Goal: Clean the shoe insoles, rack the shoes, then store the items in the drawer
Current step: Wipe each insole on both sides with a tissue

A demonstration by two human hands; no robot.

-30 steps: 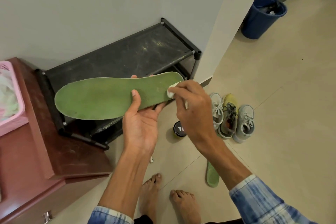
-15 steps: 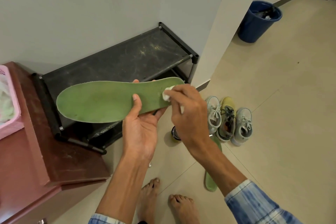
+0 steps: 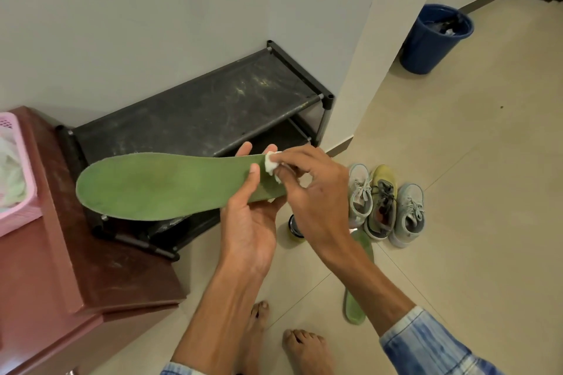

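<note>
My left hand (image 3: 246, 222) grips the insole (image 3: 164, 186) near its end; my right hand (image 3: 313, 192) pinches a wad (image 3: 270, 164) against it.

Pale grey walls (image 3: 152, 24) meet a beige tiled floor (image 3: 472, 192). A black shoe rack (image 3: 198, 113) stands against the wall beside a reddish-brown cabinet (image 3: 76, 268); a blue bin (image 3: 426, 46) sits well apart.

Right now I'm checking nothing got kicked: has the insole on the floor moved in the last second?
No. The floor insole still lies by the shoes, at the same tile joint; only the camera shifted.
</note>
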